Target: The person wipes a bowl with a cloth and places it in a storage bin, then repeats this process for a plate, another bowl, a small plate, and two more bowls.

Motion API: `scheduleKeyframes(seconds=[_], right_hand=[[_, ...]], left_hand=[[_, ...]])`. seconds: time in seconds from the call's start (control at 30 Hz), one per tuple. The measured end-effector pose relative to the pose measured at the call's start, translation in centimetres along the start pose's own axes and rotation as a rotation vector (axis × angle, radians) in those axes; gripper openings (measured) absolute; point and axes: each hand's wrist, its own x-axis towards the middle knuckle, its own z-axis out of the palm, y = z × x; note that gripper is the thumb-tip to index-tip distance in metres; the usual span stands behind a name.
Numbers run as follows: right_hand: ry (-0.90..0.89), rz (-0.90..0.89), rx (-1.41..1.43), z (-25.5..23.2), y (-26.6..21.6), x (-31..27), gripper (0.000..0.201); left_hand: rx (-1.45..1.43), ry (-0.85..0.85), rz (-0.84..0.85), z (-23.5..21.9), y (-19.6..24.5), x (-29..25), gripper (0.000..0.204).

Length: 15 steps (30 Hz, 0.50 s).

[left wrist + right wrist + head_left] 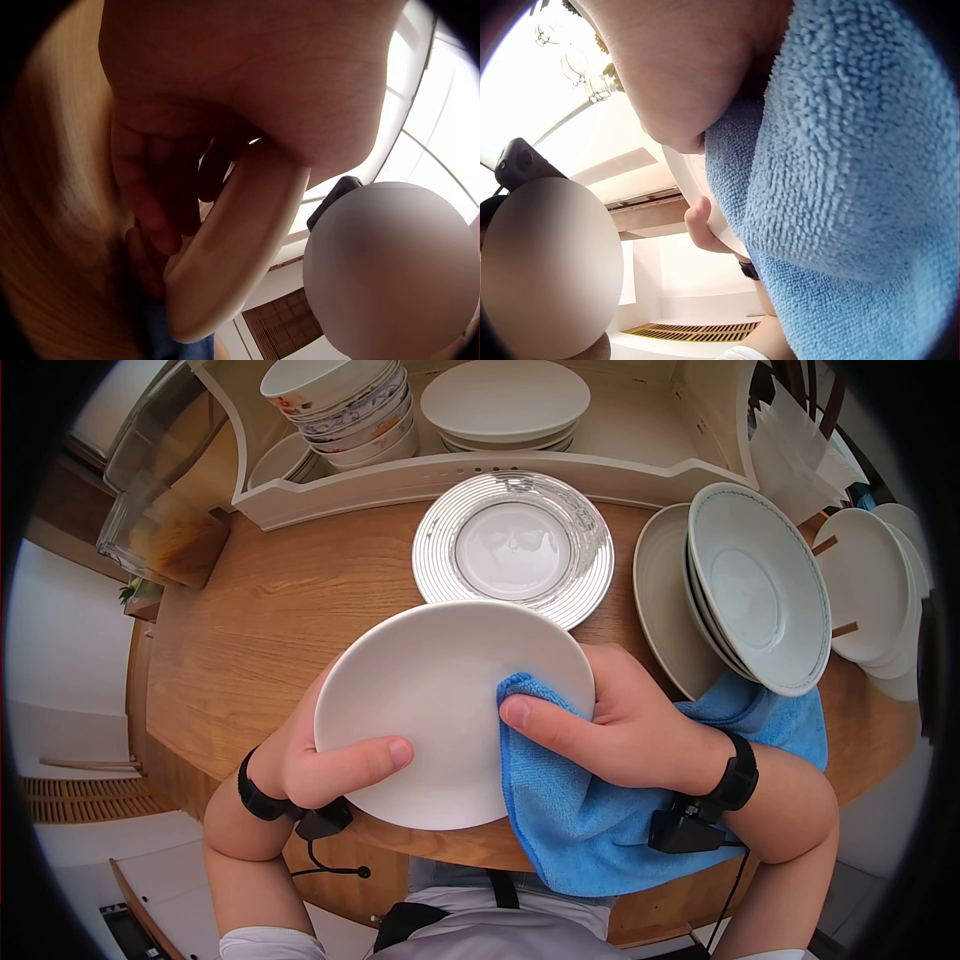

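Note:
A plain white plate (430,690) is held up over the near side of the table, tilted toward me. My left hand (325,760) grips its left rim, thumb on the face; the left wrist view shows the fingers curled behind the plate (244,240). On the right rim, my right hand (640,725) pinches the plate through a blue towel (590,835), its thumb pressing a fold onto the face. The towel (840,165) fills much of the right wrist view and drapes below that hand. Behind the plate, the right fingers are hidden.
Beyond the held plate lies a silver-ringed plate (432,550). Stacked bowls (750,590) lean by another plate (655,600) at right, near plates in a wooden rack (845,630). A white shelf (400,505) at the back holds patterned bowls (350,425) and plates (505,400).

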Motion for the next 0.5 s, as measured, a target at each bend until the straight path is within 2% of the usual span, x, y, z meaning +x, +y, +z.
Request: scheduleKeyframes(seconds=[0.5], right_hand=[[-0.002, 0.008, -0.005, -0.03, -0.13, 0.01, 0.036]], left_hand=[[0.009, 0.010, 0.006, -0.07, -0.20, 0.04, 0.072]])
